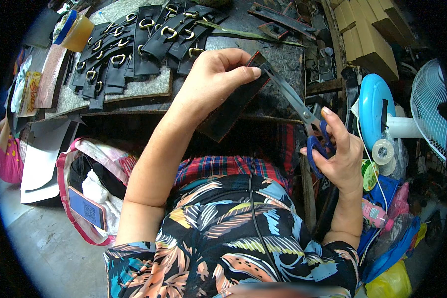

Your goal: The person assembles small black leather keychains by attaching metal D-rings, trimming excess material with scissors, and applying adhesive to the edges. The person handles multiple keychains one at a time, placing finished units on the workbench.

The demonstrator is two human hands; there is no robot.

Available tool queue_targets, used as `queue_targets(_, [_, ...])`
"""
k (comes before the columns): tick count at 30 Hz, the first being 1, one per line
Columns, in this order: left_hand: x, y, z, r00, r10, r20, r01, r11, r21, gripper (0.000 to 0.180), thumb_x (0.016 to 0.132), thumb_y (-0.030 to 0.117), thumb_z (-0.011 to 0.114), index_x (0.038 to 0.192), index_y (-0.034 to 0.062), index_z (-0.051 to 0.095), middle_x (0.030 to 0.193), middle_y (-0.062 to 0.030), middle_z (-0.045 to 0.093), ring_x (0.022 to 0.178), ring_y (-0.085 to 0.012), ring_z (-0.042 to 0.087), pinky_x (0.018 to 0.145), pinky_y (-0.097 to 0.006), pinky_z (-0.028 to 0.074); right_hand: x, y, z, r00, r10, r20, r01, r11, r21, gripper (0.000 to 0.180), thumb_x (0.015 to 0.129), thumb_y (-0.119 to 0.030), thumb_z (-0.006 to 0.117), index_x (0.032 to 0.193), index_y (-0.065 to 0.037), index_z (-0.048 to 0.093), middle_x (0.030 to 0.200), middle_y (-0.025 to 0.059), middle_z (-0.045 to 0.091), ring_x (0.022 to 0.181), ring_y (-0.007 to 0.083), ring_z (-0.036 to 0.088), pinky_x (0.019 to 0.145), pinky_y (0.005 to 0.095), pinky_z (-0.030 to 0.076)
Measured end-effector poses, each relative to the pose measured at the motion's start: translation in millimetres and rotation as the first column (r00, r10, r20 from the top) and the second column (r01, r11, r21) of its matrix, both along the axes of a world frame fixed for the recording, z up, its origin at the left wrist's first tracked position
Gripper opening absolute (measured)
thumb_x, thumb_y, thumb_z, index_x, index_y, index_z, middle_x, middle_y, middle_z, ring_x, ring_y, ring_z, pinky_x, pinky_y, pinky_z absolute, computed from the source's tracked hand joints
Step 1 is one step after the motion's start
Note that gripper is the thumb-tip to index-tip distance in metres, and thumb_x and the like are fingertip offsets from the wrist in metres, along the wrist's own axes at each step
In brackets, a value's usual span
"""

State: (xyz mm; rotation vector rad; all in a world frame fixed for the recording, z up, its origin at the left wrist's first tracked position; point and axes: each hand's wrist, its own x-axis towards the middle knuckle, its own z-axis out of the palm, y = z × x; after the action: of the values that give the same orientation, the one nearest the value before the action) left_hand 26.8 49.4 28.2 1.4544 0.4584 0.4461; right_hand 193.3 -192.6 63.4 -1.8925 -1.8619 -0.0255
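My left hand (216, 74) pinches the upper end of a flat black strip (231, 111) between thumb and fingers. Reddish thread or edging runs along the strip's sides, and its lower end hangs over the table's front edge. A pair of scissors (299, 105) with blue handles is in my right hand (343, 154), the thumb and fingers in the loops. Its blades point up and left, with the tips at the strip's upper corner, close to my left thumb. Whether the blades touch the strip I cannot tell.
Black straps with metal rings (134, 47) lie piled on a pale board (154, 85) at the far left. Beyond them stands a yellowish jar (79, 34). Right are a blue and white fan (377, 102) and cardboard boxes (367, 42). A phone (87, 207) rests in a bag at left.
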Motion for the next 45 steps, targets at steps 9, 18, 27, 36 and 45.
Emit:
queue_targets(9, [0,1,-2,0.999,-0.008,-0.039,0.011,0.998,0.061,0.02,0.088,0.019,0.069,0.092,-0.0014,0.071,0.075,-0.0008,0.066,0.069,-0.0064,0.058,0.064,-0.024,0.047,6,3,-1,0.998,0.026,-0.063,-0.028,0.999,-0.032,0.095,0.062,-0.012,0.088,0.144,-0.007,0.041,0.13,0.0158,0.064,0.083,0.0321,0.073,0.069,0.0381,0.059])
queue_targets(18, [1,-1,-3,1.0,-0.002,-0.026,0.003,1.0,0.023,0.02,0.089,0.018,0.069,0.092,-0.0012,0.071,0.074,-0.0009,0.066,0.069,-0.0064,0.058,0.063,-0.023,0.047,2,3,-6,0.975,-0.012,-0.224,0.002,0.999,-0.047,0.097,0.068,-0.014,0.088,0.151,-0.007,0.037,0.073,0.0073,0.06,0.057,0.0133,0.054,0.054,0.0259,0.042])
queue_targets(27, [2,0,-4,1.0,-0.007,0.025,0.008,1.0,-0.016,0.02,0.09,0.018,0.068,0.093,-0.0013,0.071,0.078,-0.0012,0.068,0.07,-0.0066,0.059,0.065,-0.022,0.047,-4,9,-9,0.983,0.029,-0.181,-0.036,0.999,-0.033,0.097,0.068,-0.014,0.089,0.15,-0.007,0.037,0.1,0.0153,0.067,0.064,0.0206,0.063,0.058,0.0296,0.05])
queue_targets(36, [1,0,-3,0.999,-0.018,0.033,0.02,0.998,-0.06,0.019,0.09,0.018,0.067,0.093,-0.0005,0.071,0.079,-0.0021,0.069,0.071,-0.0067,0.061,0.066,-0.022,0.048,-9,14,-9,0.996,0.025,-0.086,-0.023,0.999,0.023,0.095,0.065,-0.013,0.087,0.148,-0.012,0.041,0.115,0.014,0.069,0.083,0.03,0.072,0.067,0.0372,0.058])
queue_targets(45, [1,-1,-2,1.0,-0.001,0.029,0.003,0.999,-0.046,0.019,0.09,0.018,0.068,0.094,-0.0009,0.071,0.081,-0.0022,0.069,0.072,-0.0066,0.061,0.065,-0.022,0.049,-10,10,-4,0.997,0.029,-0.076,-0.034,0.997,-0.068,0.098,0.068,-0.012,0.088,0.15,-0.007,0.035,0.131,0.0224,0.062,0.083,0.0336,0.071,0.068,0.0382,0.058])
